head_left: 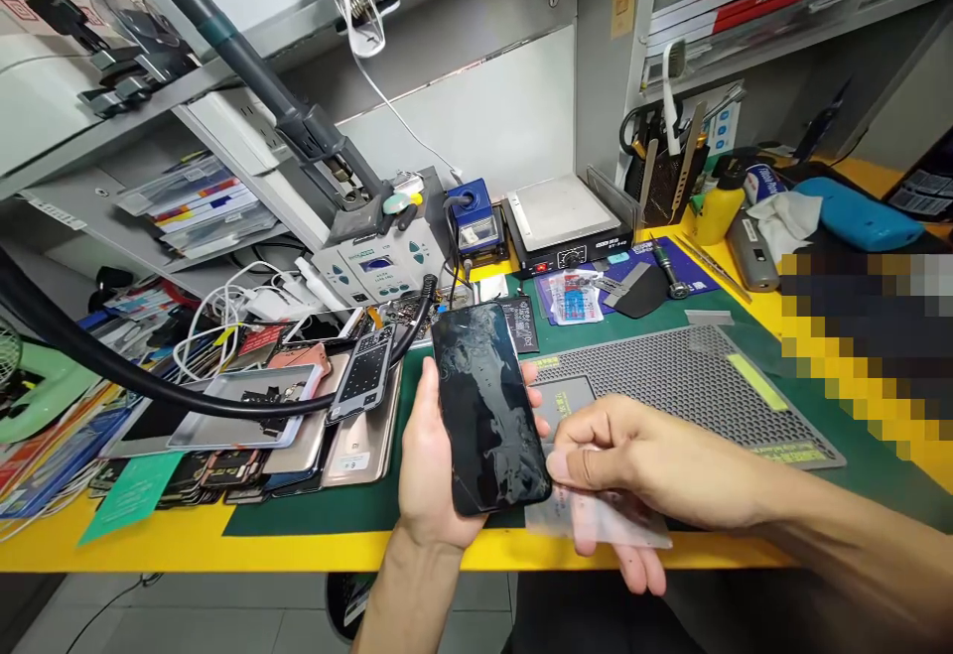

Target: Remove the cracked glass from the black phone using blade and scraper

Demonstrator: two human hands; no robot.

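Note:
My left hand (432, 465) is wrapped round a black smartphone (487, 416), thumb along its left edge and fingertips showing at its right edge. Whitish smears cover much of the phone's dark screen. My right hand (625, 465) pinches a thin clear plastic film (621, 525) between thumb and forefinger, close to the phone's lower right corner. Some of the right fingers show through and below the film. Both hands are above the front edge of the green work mat (313, 520).
A perforated grey pad (685, 386) lies right of the hands. Behind stand a hot-air station (387, 262) and a heating plate (566, 217). Stacked phones (364, 436) and an empty-looking white tray (223, 426) are left, with a black hose (186, 396) arching across. A person's blurred-out area borders the right.

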